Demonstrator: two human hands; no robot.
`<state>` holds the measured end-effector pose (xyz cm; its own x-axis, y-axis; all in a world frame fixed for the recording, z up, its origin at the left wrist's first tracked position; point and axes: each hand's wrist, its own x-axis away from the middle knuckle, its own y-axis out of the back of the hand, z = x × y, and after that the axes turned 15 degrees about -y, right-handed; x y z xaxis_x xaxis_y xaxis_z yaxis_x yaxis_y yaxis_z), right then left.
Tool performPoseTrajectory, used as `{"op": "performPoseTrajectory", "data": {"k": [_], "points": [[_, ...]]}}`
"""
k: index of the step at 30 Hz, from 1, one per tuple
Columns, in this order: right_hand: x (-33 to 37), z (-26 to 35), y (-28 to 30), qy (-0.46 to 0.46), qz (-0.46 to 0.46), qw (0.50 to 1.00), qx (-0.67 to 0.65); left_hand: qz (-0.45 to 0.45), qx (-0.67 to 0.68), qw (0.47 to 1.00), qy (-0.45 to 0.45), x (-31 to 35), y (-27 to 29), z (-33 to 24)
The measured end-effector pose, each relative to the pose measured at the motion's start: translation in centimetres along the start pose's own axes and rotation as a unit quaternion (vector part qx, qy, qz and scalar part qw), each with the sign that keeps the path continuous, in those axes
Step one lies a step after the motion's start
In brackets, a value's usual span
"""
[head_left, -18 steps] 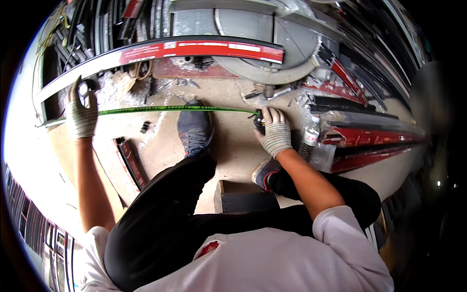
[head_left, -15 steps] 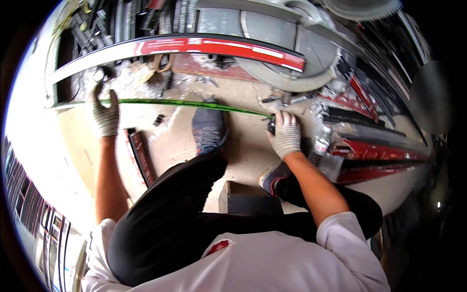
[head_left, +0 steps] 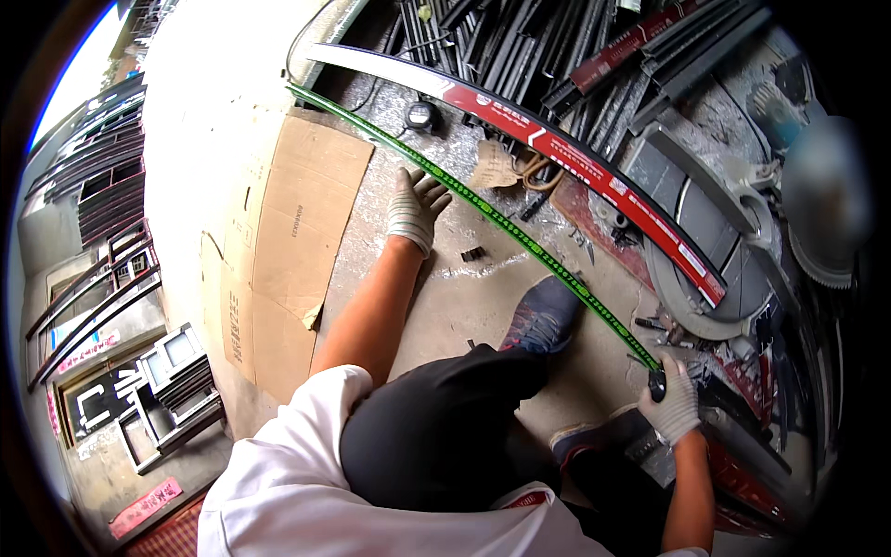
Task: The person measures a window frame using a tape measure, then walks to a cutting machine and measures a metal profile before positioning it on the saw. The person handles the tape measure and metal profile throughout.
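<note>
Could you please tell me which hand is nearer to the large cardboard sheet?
Left. The left hand is just right of the cardboard sheet; the right hand is much farther right and lower, holding the tape measure's case.

The pale floor point(head_left: 450, 320) carries flattened brown cardboard point(head_left: 311, 200) and, right of it, small black pieces point(head_left: 473, 253).

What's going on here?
A person's gloved right hand grips a black tape measure, with its green blade drawn out toward the upper left. The gloved left hand is open close beside the blade; whether it touches is unclear. A long profile with a red label lies beyond the blade, and flattened cardboard lies left of the left hand.
</note>
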<state>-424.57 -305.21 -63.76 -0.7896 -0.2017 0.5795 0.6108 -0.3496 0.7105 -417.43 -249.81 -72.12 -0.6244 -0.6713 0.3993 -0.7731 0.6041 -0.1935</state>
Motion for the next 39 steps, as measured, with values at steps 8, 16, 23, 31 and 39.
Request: {"op": "performPoseTrajectory", "data": {"k": [8,16,23,31,39], "points": [[-0.5,-0.5,5.9,0.039,-0.027,0.999,-0.001,0.053,0.029,0.994,-0.086,-0.2,-4.6,-3.3],[-1.0,-5.2,8.8,0.01,-0.091,0.996,0.001,0.171,0.018,0.983,-0.07,-0.2,-10.1,-4.3],[-2.0,-7.2,9.9,0.016,-0.104,0.994,0.004,0.167,-0.01,0.985,-0.052,-0.8,-11.8,-3.1],[-3.2,-5.4,10.5,-0.015,-0.083,0.996,-0.016,0.159,-0.077,0.983,-0.055,-1.5,-12.1,-3.3],[-4.0,-4.5,10.4,0.009,-0.096,0.995,-0.02,0.174,-0.086,0.979,-0.064,-2.6,-11.4,-3.3]]}}
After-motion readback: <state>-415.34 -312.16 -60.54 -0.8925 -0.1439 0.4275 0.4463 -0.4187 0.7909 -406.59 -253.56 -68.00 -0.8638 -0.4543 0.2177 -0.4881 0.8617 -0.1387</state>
